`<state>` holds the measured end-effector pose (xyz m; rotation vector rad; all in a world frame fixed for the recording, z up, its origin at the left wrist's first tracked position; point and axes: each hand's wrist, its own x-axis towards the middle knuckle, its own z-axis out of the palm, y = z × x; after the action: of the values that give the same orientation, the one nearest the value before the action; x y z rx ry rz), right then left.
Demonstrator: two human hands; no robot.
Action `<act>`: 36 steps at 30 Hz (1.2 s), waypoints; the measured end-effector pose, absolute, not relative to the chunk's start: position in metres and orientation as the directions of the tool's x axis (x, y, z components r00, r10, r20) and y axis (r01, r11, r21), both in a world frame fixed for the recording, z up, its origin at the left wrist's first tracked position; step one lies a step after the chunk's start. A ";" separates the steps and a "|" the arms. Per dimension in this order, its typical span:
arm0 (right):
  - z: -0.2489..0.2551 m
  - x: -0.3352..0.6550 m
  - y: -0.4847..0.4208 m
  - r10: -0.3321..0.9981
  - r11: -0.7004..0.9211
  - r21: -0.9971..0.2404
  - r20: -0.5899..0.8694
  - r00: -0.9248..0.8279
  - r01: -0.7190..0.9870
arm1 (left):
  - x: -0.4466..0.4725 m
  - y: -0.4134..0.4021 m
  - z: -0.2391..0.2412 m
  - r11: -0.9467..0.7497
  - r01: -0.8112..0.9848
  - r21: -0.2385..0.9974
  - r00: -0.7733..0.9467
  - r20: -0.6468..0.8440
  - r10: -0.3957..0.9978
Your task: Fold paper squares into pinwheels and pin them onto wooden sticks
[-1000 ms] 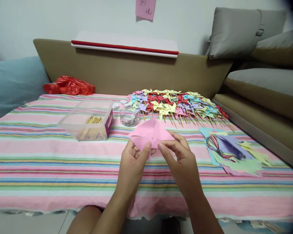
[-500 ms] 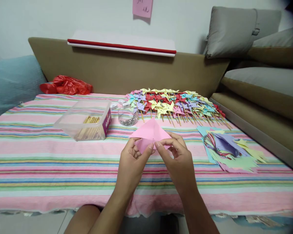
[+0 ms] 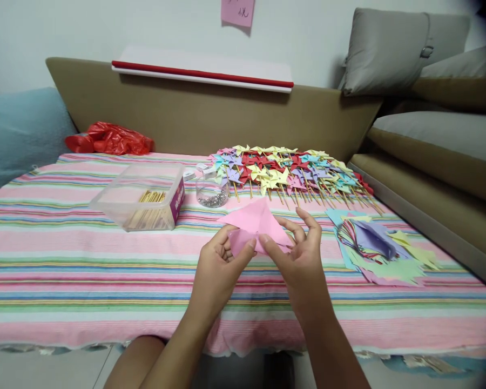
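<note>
A pink paper pinwheel piece [image 3: 256,219], partly folded, is held between both hands above the striped cloth. My left hand [image 3: 221,259] grips its left side, thumb on top near the middle and fingers curled underneath. My right hand [image 3: 299,259] presses its thumb on the paper close to the centre. The right index finger is raised off the paper, while other fingers stay behind its right edge. Beyond the hands stands a clear round tub [image 3: 213,193] with small metal pins inside.
Left of the hands, a plastic box [image 3: 117,202] holds wooden sticks [image 3: 148,213]. Finished pinwheels [image 3: 275,175] lie in rows at the back. Coloured paper cutouts [image 3: 389,254] are stacked at right, beside sofa cushions [image 3: 437,146]. A red plastic bag [image 3: 115,139] lies back left.
My right index finger has lifted from the paper and stretched upward, and the right thumb now presses alone near the centre. The paper has tilted slightly; the left hand keeps its grip.
</note>
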<state>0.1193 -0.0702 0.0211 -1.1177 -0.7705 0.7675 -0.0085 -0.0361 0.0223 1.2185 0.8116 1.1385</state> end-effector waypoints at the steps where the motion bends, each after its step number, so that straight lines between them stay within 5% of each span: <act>1: 0.022 0.122 -0.071 0.872 0.220 -0.956 0.105 0.479 -0.192 | -0.010 -0.036 0.022 -0.023 -0.219 0.975 0.305 0.091 0.948; 5: 0.026 0.134 -0.077 0.959 0.065 -0.942 -0.033 0.281 -0.330 | -0.015 -0.033 0.022 0.017 -0.226 0.974 0.420 0.082 0.904; 12: 0.029 0.138 -0.082 0.943 0.092 -0.892 -0.066 0.327 -0.444 | -0.016 -0.032 0.024 0.038 -0.218 0.975 0.482 0.073 0.873; 21: 0.020 0.140 -0.082 0.977 0.017 -0.927 -0.064 0.202 -0.374 | -0.016 -0.032 0.023 -0.006 -0.078 0.997 0.477 0.043 0.878; 30: 0.019 0.124 -0.071 0.890 0.209 -0.799 -0.084 0.448 -0.563 | -0.006 -0.032 0.018 0.158 -0.280 0.947 0.409 -0.031 0.912; 36: 0.020 0.114 -0.069 0.903 0.219 -0.741 -0.093 0.420 -0.635 | 0.011 -0.041 0.012 0.184 -0.354 0.917 0.382 -0.037 0.924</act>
<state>0.1142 -0.0685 0.0200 -0.7967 -0.3982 1.1031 0.0108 -0.0414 0.0118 0.9965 0.7082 1.0157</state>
